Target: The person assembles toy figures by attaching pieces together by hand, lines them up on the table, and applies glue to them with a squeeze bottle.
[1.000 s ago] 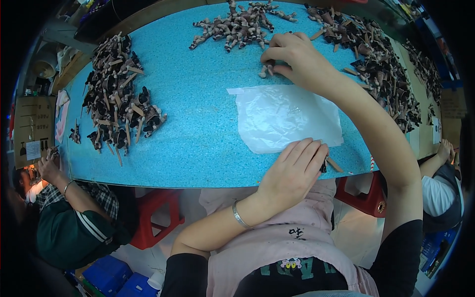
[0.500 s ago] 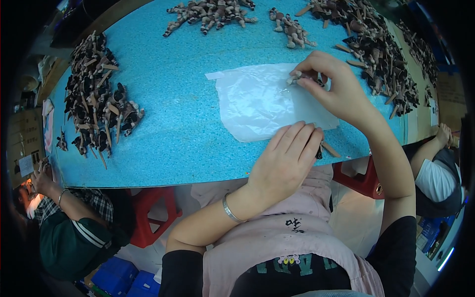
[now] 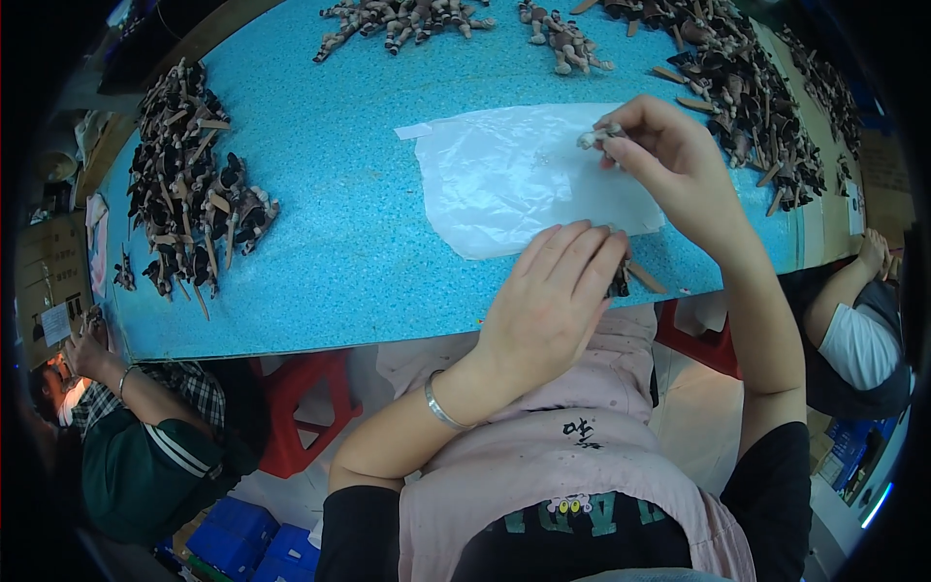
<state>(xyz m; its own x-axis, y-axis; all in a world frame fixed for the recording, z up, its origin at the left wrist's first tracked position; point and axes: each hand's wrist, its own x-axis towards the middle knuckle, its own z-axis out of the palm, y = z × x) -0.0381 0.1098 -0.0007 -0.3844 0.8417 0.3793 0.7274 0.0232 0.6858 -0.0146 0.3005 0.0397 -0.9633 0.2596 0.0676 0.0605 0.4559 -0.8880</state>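
Note:
My right hand (image 3: 674, 165) pinches a small pale-grey figure part (image 3: 593, 138) between thumb and fingertips, above the right part of a crinkled translucent plastic sheet (image 3: 495, 184). My left hand (image 3: 553, 296) rests at the sheet's near edge, fingers pressed together. Under its fingertips is a dark figurine (image 3: 619, 281), mostly hidden, with a flat tan stick (image 3: 646, 278) poking out to the right. Both hands are over the near side of a speckled blue table (image 3: 330, 194).
Dark figurines with tan sticks lie heaped at left (image 3: 184, 184) and right (image 3: 756, 116). Paler figurines (image 3: 412, 21) lie at the far edge, a smaller group (image 3: 567, 44) beside them. Red stools (image 3: 310, 407) stand below. Co-workers' hands show at left (image 3: 89, 354) and right (image 3: 876, 254).
My right hand has shifted slightly right over the sheet, and more of the pale part shows in its fingers. My left hand stays on the dark figurine. The whole view has tilted a little.

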